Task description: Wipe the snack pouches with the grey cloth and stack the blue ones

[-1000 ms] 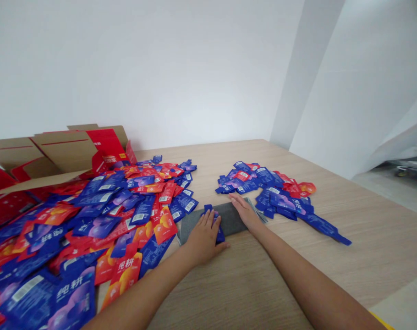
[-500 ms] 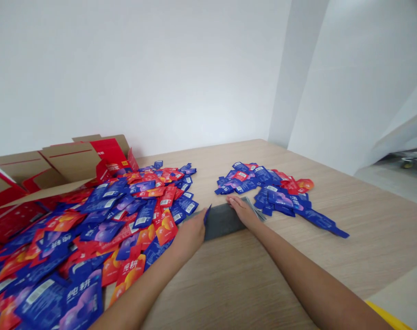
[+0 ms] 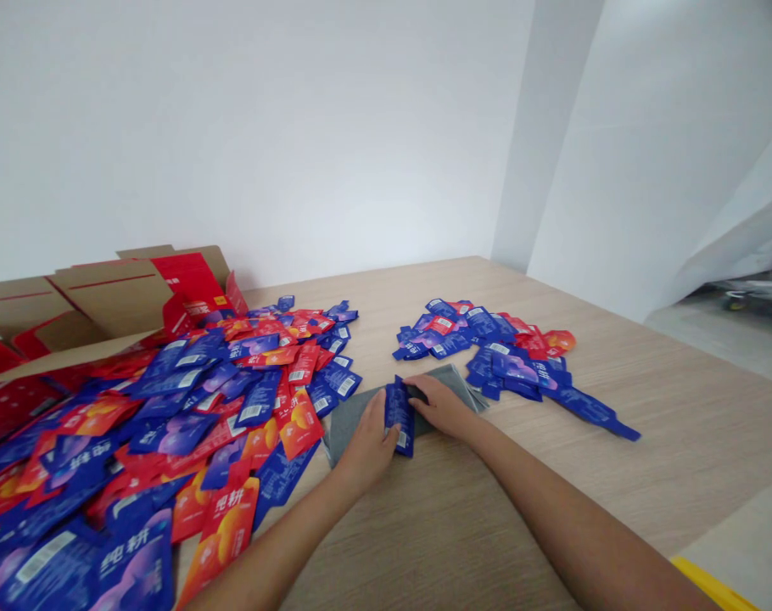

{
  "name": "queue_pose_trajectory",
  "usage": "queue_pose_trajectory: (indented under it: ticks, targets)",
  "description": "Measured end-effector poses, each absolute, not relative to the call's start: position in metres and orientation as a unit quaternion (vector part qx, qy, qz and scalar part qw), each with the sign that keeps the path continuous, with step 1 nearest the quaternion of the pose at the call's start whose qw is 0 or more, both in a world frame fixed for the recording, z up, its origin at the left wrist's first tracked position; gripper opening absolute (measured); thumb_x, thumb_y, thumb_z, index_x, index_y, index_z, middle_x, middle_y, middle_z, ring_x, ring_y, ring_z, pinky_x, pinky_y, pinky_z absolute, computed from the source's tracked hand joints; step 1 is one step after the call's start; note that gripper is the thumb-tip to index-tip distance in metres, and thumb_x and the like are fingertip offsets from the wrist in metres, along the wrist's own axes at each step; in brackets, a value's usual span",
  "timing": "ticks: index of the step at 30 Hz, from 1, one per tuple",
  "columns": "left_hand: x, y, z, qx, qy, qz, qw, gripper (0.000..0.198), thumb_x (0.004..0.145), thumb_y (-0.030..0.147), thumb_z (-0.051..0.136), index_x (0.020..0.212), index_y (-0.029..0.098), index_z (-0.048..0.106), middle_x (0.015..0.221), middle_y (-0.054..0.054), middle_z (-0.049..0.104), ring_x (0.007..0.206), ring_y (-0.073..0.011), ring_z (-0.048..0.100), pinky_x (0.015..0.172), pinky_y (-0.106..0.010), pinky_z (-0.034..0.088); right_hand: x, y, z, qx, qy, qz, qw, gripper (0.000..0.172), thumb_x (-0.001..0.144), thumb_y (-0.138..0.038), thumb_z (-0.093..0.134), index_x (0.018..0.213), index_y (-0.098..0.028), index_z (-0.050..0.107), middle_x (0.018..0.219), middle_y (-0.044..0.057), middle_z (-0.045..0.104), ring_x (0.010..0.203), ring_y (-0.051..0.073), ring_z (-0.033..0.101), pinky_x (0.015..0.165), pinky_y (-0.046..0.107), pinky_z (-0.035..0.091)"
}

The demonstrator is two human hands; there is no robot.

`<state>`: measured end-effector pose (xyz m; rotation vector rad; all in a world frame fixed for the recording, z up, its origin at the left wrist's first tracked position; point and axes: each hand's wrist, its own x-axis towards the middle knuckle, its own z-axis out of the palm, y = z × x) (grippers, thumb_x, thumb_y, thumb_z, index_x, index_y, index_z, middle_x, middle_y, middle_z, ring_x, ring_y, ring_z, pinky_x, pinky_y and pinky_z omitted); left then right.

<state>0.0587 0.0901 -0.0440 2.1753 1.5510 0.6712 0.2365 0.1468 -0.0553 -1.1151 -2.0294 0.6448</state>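
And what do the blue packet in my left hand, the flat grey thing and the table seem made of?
Blue packet: probably smooth plastic film, given its printed face and thin edges. Flat grey thing: matte, perhaps felt or cloth, from its dull, even surface. Table: wood or wood-look laminate, low sheen, going by its grain lines.

From here I read the blue sachet as smooth plastic; the grey pad as matt. The tabletop looks wood-grained; the box, cardboard.
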Motion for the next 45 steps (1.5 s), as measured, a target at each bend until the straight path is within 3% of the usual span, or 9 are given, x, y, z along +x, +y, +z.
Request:
queue_pose_trajectory:
  ticks: [4,8,18,24,29,32,36,41,45]
  targets:
    - [0.046,0.081,-0.040,0.838,0.498,0.191,0.118,0.060,0.086,0.027,0.044,0.139,0.009,0.023,0.146,-0.016,0.023,0.135,-0.0216,0.017,0.108,-0.041,0.022,0.235,0.144,-0.057,-0.409,-0.844,0.171,0.303,0.031,0.079,-0.016,0.052,0.108,-0.014,0.061,0.116,0.013,0.060,0.112,0.023,0.050,0.099,0.042,0.037]
    - [0.044,0.073,-0.042,0.893,0.430,0.109,0.071,0.056,0.090,0.037,0.039,0.138,0.011,0.026,0.146,-0.015,0.023,0.135,-0.0229,0.014,0.108,-0.044,0.023,0.234,0.144,-0.060,-0.415,-0.842,0.165,0.304,0.033,0.081,-0.015,0.048,0.112,-0.014,0.059,0.117,0.013,0.059,0.112,0.022,0.050,0.100,0.041,0.037]
    - [0.071,0.104,-0.033,0.877,0.473,0.080,-0.002,0.052,0.092,0.038,0.034,0.129,0.003,0.042,0.136,-0.022,0.039,0.129,-0.0282,0.031,0.107,-0.045,0.023,0.237,0.154,-0.075,-0.457,-0.788,0.204,0.359,0.042,0.083,-0.019,0.039,0.123,-0.017,0.050,0.123,0.012,0.055,0.115,0.021,0.049,0.100,0.045,0.036]
    - [0.077,0.080,-0.033,0.876,0.477,0.068,-0.009,0.067,0.087,0.052,0.040,0.131,0.001,0.039,0.137,-0.023,0.037,0.129,-0.0312,0.031,0.107,-0.046,0.022,0.238,0.158,-0.078,-0.466,-0.766,0.226,0.380,0.043,0.083,-0.020,0.037,0.125,-0.018,0.048,0.122,0.012,0.056,0.113,0.021,0.051,0.100,0.045,0.036]
    - [0.086,0.067,-0.024,0.873,0.487,0.034,-0.023,0.055,0.085,0.039,0.047,0.122,-0.002,0.048,0.127,-0.025,0.048,0.120,-0.0326,0.044,0.100,-0.044,0.034,0.237,0.159,-0.078,-0.460,-0.777,0.212,0.374,0.043,0.082,-0.018,0.037,0.123,-0.015,0.049,0.122,0.014,0.056,0.114,0.021,0.051,0.100,0.044,0.037]
    - [0.088,0.072,-0.007,0.862,0.505,0.028,-0.016,0.034,0.085,0.029,0.044,0.104,0.005,0.060,0.103,-0.019,0.064,0.096,-0.0283,0.060,0.082,-0.038,0.046,0.238,0.160,-0.079,-0.456,-0.780,0.207,0.375,0.043,0.081,-0.015,0.039,0.122,-0.016,0.051,0.121,0.013,0.057,0.114,0.021,0.051,0.098,0.043,0.039]
    - [0.076,0.087,0.013,0.831,0.549,0.089,-0.021,0.027,0.088,0.023,0.038,0.090,0.015,0.063,0.087,-0.010,0.066,0.083,-0.0214,0.061,0.075,-0.032,0.047,0.238,0.157,-0.077,-0.449,-0.784,0.203,0.379,0.041,0.078,-0.012,0.043,0.117,-0.015,0.055,0.117,0.013,0.059,0.111,0.021,0.052,0.098,0.042,0.039]
    - [0.056,0.109,0.008,0.782,0.565,0.253,0.081,0.025,0.088,0.023,0.038,0.088,0.016,0.062,0.091,-0.008,0.064,0.092,-0.0208,0.058,0.084,-0.034,0.044,0.237,0.149,-0.062,-0.411,-0.816,0.194,0.357,0.027,0.080,-0.014,0.047,0.101,-0.017,0.064,0.106,0.011,0.065,0.103,0.022,0.056,0.094,0.040,0.041]
    - [0.056,0.118,-0.018,0.694,0.585,0.345,0.239,0.029,0.085,0.017,0.040,0.111,0.015,0.050,0.097,-0.007,0.064,0.086,-0.0169,0.062,0.077,-0.032,0.050,0.235,0.144,-0.052,-0.385,-0.835,0.195,0.343,0.028,0.085,-0.020,0.044,0.104,-0.018,0.064,0.108,0.010,0.065,0.104,0.021,0.056,0.094,0.038,0.041]
